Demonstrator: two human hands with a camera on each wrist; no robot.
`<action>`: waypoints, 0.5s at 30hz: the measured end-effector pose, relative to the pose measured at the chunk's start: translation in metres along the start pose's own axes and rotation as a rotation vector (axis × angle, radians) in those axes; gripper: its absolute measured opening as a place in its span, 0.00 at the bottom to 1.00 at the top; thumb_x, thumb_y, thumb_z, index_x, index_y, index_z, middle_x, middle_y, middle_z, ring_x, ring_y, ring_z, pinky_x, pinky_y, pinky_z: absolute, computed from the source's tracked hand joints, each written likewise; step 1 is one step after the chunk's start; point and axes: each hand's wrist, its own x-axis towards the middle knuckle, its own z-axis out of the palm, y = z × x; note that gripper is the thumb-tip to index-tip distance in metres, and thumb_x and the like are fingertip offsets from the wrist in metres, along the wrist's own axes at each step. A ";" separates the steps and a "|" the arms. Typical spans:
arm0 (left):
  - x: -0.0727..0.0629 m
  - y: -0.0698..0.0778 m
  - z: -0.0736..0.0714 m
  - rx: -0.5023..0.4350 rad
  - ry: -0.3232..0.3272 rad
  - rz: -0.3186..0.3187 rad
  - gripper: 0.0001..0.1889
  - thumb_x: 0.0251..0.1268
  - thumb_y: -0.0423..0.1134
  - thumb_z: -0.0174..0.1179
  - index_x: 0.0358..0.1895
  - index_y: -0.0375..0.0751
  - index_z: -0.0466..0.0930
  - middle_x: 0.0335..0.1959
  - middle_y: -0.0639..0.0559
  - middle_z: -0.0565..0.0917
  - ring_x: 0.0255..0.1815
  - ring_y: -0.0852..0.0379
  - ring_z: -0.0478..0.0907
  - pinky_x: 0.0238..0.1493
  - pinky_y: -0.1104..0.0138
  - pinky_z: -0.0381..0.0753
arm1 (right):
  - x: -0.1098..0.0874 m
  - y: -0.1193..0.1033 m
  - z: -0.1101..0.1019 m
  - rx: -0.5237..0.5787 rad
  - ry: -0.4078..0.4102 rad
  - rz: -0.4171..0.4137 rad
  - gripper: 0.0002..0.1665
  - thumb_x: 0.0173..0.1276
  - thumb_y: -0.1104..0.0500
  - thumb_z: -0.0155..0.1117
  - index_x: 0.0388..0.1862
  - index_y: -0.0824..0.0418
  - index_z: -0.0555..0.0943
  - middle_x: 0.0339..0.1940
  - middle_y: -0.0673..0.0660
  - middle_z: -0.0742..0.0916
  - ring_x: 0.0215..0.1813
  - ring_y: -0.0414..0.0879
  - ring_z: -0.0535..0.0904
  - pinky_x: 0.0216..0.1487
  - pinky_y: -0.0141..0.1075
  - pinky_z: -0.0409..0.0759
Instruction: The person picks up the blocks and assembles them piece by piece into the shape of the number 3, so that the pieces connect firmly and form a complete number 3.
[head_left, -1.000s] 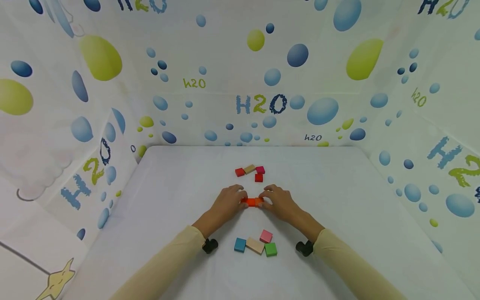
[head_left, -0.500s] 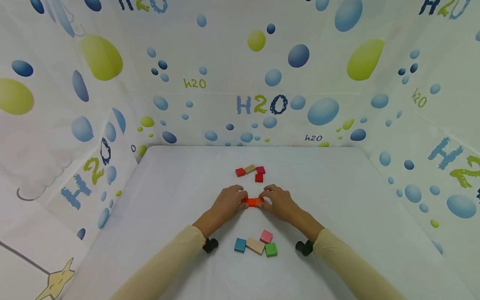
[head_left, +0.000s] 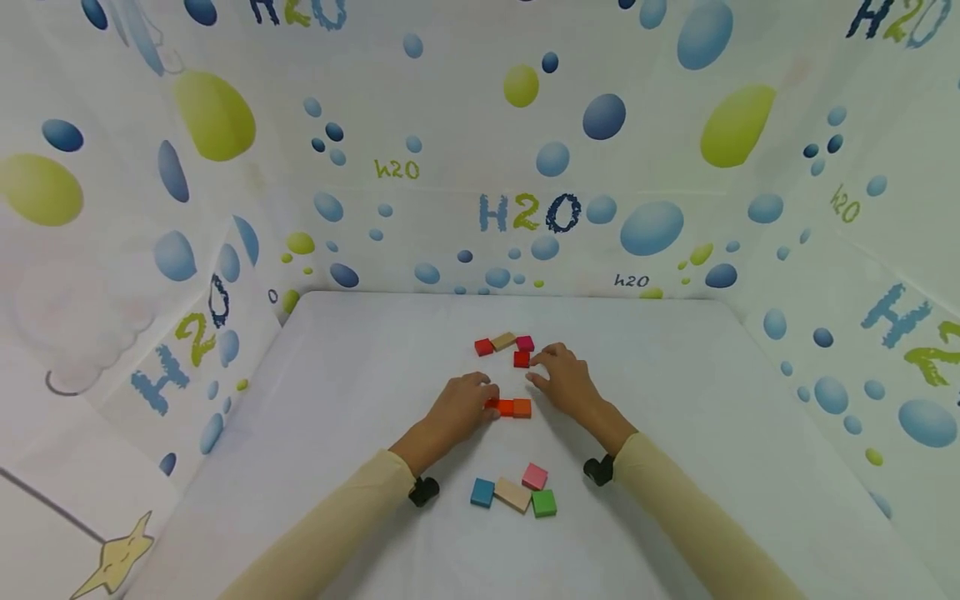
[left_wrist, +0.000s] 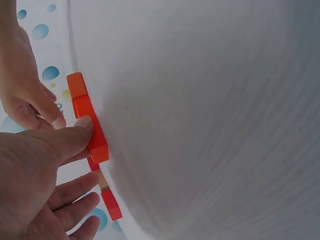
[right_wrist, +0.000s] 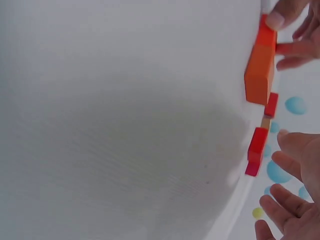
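Observation:
With thumb and fingers, my left hand [head_left: 457,407] pinches a red-orange block [left_wrist: 94,132] on the white table. An orange block [head_left: 522,408] touches its right end, lined up in a row. My right hand [head_left: 567,383] is just right of a red block [head_left: 521,359], thumb and fingers parted with nothing between them. In the right wrist view that red block [right_wrist: 257,143] appears apart from the thumb. Behind it lies a crimson block [head_left: 525,343], with a plain wood block [head_left: 504,341] and another red block [head_left: 483,347] to the left.
Nearer the body lie a blue block [head_left: 482,492], a plain wood block [head_left: 513,495], a pink block [head_left: 535,477] and a green block [head_left: 544,503]. Fabric walls [head_left: 450,100] with printed bubbles stand around the white table [head_left: 360,350].
My right hand has let go of the orange block and moved forward to beside the red block. My left hand stays on the red-orange block. The head view has shifted slightly.

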 end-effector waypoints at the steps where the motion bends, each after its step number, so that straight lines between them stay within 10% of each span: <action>1: 0.000 0.000 0.000 0.005 -0.001 0.004 0.16 0.71 0.46 0.70 0.57 0.46 0.87 0.64 0.43 0.84 0.69 0.44 0.77 0.72 0.47 0.76 | 0.004 0.001 0.000 0.005 -0.005 0.017 0.22 0.75 0.52 0.71 0.63 0.59 0.84 0.66 0.64 0.80 0.67 0.59 0.78 0.67 0.60 0.78; 15: 0.000 0.002 -0.002 0.032 0.002 0.015 0.16 0.70 0.46 0.71 0.56 0.45 0.87 0.62 0.43 0.85 0.66 0.45 0.79 0.69 0.48 0.79 | 0.038 0.007 0.012 -0.007 -0.044 0.082 0.21 0.79 0.53 0.66 0.66 0.57 0.83 0.66 0.65 0.79 0.67 0.60 0.75 0.64 0.57 0.77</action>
